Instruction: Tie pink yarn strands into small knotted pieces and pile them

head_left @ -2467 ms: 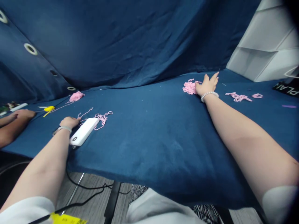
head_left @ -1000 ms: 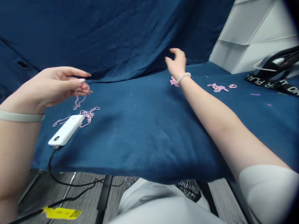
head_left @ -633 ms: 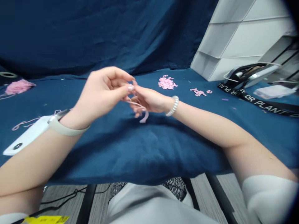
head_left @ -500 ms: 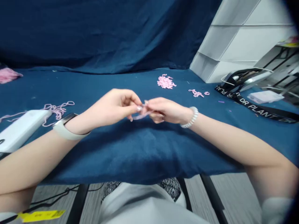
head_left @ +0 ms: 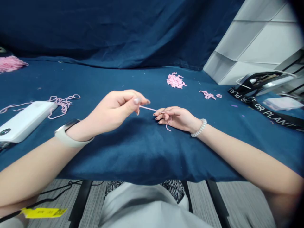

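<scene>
A short strand of pink yarn (head_left: 147, 109) stretches between my hands above the blue cloth. My left hand (head_left: 118, 109) pinches one end between thumb and fingertips. My right hand (head_left: 174, 117) holds the other end in its curled fingers, and a small tail of yarn hangs below them. A beaded bracelet (head_left: 200, 128) circles my right wrist, and a pale watch band (head_left: 68, 136) circles my left. A heap of chopped pink yarn pieces (head_left: 176, 80) lies beyond my right hand.
A white power bank (head_left: 25, 121) lies on the blue cloth (head_left: 152, 152) at left, with tangled pink yarn (head_left: 63, 104) behind it. A pink yarn bundle (head_left: 10, 64) sits far left. Small yarn pieces (head_left: 207, 94), a black lanyard (head_left: 263, 112) and a white panel (head_left: 251, 41) are at right.
My hands have drawn apart from nearly touching, and the yarn strand now spans the gap between them. The view has shifted slightly, bringing more of the power bank into sight.
</scene>
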`<state>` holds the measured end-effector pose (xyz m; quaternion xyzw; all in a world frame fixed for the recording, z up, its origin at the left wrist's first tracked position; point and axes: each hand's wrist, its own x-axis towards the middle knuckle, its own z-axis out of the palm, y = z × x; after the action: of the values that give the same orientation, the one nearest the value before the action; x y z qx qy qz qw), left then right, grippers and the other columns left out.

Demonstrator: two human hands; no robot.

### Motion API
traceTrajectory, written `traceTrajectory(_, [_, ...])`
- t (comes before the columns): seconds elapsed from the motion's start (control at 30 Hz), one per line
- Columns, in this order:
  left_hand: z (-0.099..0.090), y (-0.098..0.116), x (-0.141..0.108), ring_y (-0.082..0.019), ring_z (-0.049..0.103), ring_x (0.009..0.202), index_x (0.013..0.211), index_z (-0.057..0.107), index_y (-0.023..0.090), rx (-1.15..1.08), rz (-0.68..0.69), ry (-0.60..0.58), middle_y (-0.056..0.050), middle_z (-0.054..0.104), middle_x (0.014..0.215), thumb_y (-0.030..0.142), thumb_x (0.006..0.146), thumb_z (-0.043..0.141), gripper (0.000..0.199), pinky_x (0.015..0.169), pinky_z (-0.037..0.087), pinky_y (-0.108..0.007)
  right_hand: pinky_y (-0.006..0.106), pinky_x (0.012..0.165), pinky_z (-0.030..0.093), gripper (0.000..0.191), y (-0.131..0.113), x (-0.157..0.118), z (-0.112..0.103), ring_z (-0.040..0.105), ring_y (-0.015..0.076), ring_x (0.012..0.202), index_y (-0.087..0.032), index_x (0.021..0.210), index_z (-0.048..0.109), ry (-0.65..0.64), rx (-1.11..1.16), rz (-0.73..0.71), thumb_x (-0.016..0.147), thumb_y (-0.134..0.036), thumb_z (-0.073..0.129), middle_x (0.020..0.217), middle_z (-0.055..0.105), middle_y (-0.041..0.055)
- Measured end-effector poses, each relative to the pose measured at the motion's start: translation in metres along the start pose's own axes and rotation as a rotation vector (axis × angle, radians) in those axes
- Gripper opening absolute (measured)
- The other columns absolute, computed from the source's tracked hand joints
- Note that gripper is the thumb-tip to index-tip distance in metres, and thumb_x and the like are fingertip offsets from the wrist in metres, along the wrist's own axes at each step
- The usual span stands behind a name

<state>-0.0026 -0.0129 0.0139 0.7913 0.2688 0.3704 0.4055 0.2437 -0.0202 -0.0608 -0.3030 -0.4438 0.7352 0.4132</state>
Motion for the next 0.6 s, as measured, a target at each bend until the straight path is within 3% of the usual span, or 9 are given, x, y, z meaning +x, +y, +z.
traceTrajectory(0.03, [0.003, 0.002, -0.001, -0.021, 0.065, 0.096, 0.058, 0.059, 0.015, -0.193, 0.005, 0.048, -0.007, 0.071, 0.092, 0.047, 0.084, 0.062, 0.041, 0.084, 0.05, -0.033, 0.029, 0.08, 0.055, 0.02, 0.001, 0.001, 0.0, 0.067, 0.0163, 0.082, -0.008, 0.057, 0.064, 0.015, 0.012, 0.018, 0.074, -0.013, 0.057, 0.101, 0.069, 0.0126])
traceTrajectory(0.1, [0.012, 0.004, -0.001, -0.024, 0.064, 0.104, 0.056, 0.054, 0.015, -0.556, -0.13, 0.035, -0.008, 0.07, 0.096, 0.046, 0.083, 0.063, 0.043, 0.083, 0.052, -0.037, 0.029, 0.081, 0.055, 0.02, 0.001, 0.001, 0.0, 0.068, 0.0171, 0.081, -0.009, 0.058, 0.064, 0.054, 0.072, 0.051, 0.075, -0.016, 0.057, 0.094, 0.071, 0.0119])
traceTrajectory(0.2, [0.022, 0.006, 0.0, -0.024, 0.066, 0.102, 0.054, 0.047, 0.014, -0.828, -0.323, 0.047, -0.006, 0.07, 0.091, 0.046, 0.084, 0.062, 0.047, 0.077, 0.055, -0.037, 0.031, 0.078, 0.056, 0.026, 0.001, -0.001, 0.001, 0.068, 0.0174, 0.077, -0.012, 0.057, 0.061, 0.105, 0.148, 0.064, 0.08, -0.024, 0.058, 0.083, 0.071, 0.0094])
traceTrajectory(0.33, [0.021, 0.003, 0.001, -0.015, 0.068, 0.083, 0.056, 0.047, 0.015, -0.966, -0.375, 0.255, 0.002, 0.059, 0.066, 0.047, 0.085, 0.061, 0.046, 0.08, 0.055, -0.033, 0.033, 0.082, 0.055, 0.037, 0.0, -0.008, 0.001, 0.067, 0.0172, 0.078, -0.013, 0.047, 0.053, 0.159, 0.189, 0.004, 0.078, -0.029, 0.067, 0.079, 0.07, 0.0081])
traceTrajectory(0.43, [0.018, 0.0, 0.004, -0.005, 0.056, 0.055, 0.057, 0.049, 0.016, -1.017, -0.392, 0.32, 0.005, 0.049, 0.056, 0.045, 0.087, 0.059, 0.043, 0.083, 0.055, -0.031, 0.032, 0.084, 0.054, 0.041, 0.0, -0.011, 0.001, 0.066, 0.0167, 0.08, -0.012, 0.044, 0.052, 0.201, 0.222, -0.025, 0.075, -0.03, 0.072, 0.079, 0.07, 0.0077])
traceTrajectory(0.5, [0.02, -0.001, 0.007, -0.003, 0.047, 0.048, 0.06, 0.053, 0.016, -1.011, -0.413, 0.326, 0.004, 0.049, 0.058, 0.047, 0.089, 0.055, 0.043, 0.076, 0.055, -0.026, 0.031, 0.082, 0.054, 0.042, 0.0, -0.011, 0.0, 0.066, 0.0162, 0.079, -0.013, 0.043, 0.052, 0.237, 0.227, -0.028, 0.075, -0.032, 0.071, 0.078, 0.069, 0.0076])
traceTrajectory(0.6, [0.03, -0.004, 0.015, -0.003, 0.046, 0.048, 0.071, 0.061, 0.016, -0.982, -0.454, 0.288, 0.0, 0.057, 0.069, 0.055, 0.09, 0.048, 0.046, 0.055, 0.049, -0.018, 0.031, 0.08, 0.054, 0.041, -0.002, -0.01, -0.001, 0.064, 0.0148, 0.073, -0.014, 0.045, 0.05, 0.335, 0.232, -0.058, 0.078, -0.031, 0.067, 0.074, 0.067, 0.0061])
